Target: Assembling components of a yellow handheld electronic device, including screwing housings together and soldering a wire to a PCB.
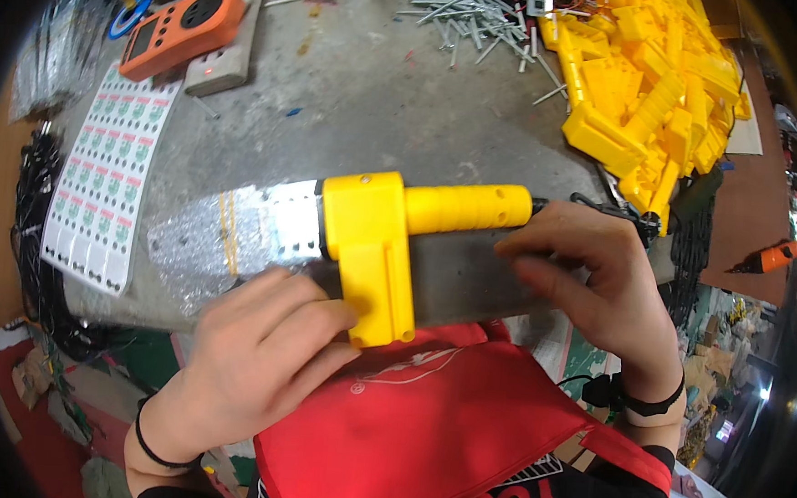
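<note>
A tool with a yellow plastic body [361, 212] and a ribbed yellow grip lies across the near edge of the bench. Bubble wrap [200, 237] bound with rubber bands covers the metal plate at its left end. A black cord leaves the grip's right end. My left hand [264, 355] is closed, its curled fingertips at the lower end of the yellow body; its thumb is hidden. Just below the grip's right end, my right hand [589, 270] is half curled, thumb and forefinger slightly apart, with nothing visible between them.
Yellow plastic housings [654, 91] are heaped at the back right beside loose metal rivets [477, 16]. An orange meter [184, 30] rests on a power strip at the back left. Below it lies a sticker sheet [102, 176]. Black cables [42, 255] hang along the left edge.
</note>
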`<action>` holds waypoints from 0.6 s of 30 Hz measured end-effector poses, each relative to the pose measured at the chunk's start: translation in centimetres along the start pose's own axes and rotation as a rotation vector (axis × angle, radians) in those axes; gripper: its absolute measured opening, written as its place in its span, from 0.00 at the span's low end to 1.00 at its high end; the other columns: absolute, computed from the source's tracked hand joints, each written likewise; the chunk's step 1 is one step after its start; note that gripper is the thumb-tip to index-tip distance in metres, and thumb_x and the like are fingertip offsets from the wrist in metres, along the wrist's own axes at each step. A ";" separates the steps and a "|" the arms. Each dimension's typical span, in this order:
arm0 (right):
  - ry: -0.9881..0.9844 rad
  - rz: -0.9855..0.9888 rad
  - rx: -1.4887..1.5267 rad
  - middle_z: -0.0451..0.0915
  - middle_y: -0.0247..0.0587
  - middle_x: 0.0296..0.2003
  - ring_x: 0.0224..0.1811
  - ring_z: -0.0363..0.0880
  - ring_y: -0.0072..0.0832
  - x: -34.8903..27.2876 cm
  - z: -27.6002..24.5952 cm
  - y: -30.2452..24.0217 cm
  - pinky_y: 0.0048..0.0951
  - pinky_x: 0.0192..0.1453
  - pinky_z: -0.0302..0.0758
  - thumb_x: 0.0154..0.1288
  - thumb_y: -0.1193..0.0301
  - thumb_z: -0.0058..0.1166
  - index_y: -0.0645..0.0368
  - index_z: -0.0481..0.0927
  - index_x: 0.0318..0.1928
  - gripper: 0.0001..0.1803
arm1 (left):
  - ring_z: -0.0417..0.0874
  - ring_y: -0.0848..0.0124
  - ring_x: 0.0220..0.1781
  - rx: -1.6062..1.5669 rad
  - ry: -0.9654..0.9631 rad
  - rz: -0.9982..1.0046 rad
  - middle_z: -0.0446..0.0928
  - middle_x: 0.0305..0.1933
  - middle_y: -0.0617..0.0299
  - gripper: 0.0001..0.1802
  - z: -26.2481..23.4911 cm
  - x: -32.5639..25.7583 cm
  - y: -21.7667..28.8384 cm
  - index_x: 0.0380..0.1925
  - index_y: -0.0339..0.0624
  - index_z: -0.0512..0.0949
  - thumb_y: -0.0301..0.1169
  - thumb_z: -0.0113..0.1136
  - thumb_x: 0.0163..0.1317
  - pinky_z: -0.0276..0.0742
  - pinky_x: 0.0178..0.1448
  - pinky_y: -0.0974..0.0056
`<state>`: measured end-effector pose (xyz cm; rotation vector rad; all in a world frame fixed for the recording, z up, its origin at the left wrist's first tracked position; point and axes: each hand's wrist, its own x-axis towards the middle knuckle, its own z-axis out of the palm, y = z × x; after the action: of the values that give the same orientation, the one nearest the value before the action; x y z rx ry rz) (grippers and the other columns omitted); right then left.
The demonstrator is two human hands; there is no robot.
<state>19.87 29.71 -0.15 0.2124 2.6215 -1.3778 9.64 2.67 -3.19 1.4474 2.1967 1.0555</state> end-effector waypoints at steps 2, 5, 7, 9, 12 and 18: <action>0.164 -0.116 -0.231 0.79 0.42 0.31 0.32 0.79 0.32 -0.7 0.0 1.8 0.29 0.37 0.74 0.58 0.81 0.60 0.64 0.83 0.40 0.08 | 0.77 0.57 0.34 -0.008 -0.039 0.001 0.77 0.34 0.56 0.19 -0.1 0.5 -0.1 0.36 0.39 0.79 0.27 0.76 0.43 0.72 0.37 0.58; 0.165 -0.200 -0.353 0.76 0.44 0.29 0.32 0.78 0.39 0.0 0.9 2.0 0.33 0.37 0.75 0.58 0.80 0.61 0.63 0.80 0.38 0.07 | 0.71 0.45 0.62 0.192 -0.049 0.149 0.73 0.60 0.52 0.30 0.4 1.2 -0.3 0.47 0.47 0.81 0.51 0.73 0.47 0.69 0.63 0.45; 0.166 -0.279 -0.446 0.75 0.44 0.29 0.32 0.78 0.41 0.7 1.2 2.1 0.34 0.36 0.76 0.57 0.79 0.62 0.63 0.78 0.36 0.08 | 0.68 0.47 0.68 0.296 -0.080 0.144 0.71 0.64 0.54 0.31 1.3 1.8 0.2 0.51 0.51 0.81 0.53 0.68 0.49 0.62 0.67 0.42; 0.172 -0.502 -0.651 0.72 0.41 0.30 0.32 0.77 0.36 1.6 1.3 3.9 0.33 0.32 0.77 0.53 0.73 0.55 0.60 0.72 0.36 0.10 | 0.57 0.42 0.76 0.471 -0.193 0.130 0.63 0.73 0.51 0.36 2.6 1.8 -0.5 0.59 0.61 0.78 0.62 0.62 0.52 0.48 0.75 0.36; 0.187 -0.483 -0.634 0.73 0.39 0.31 0.32 0.77 0.34 2.0 1.5 3.6 0.31 0.30 0.77 0.54 0.73 0.56 0.59 0.72 0.38 0.11 | 0.58 0.42 0.75 0.556 -0.169 0.135 0.65 0.72 0.51 0.33 3.3 0.9 -1.0 0.59 0.64 0.77 0.60 0.62 0.54 0.49 0.73 0.34; 0.080 -0.405 -0.547 0.75 0.44 0.34 0.34 0.79 0.41 2.3 0.7 3.4 0.37 0.35 0.77 0.54 0.77 0.65 0.59 0.74 0.40 0.15 | 0.59 0.43 0.75 0.576 -0.174 0.161 0.65 0.71 0.52 0.30 3.6 0.8 -1.6 0.58 0.69 0.78 0.60 0.62 0.55 0.49 0.73 0.33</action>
<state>18.41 31.18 -3.76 -0.3588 3.0991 -0.6836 10.39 4.52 -6.72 1.8876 2.3926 0.3129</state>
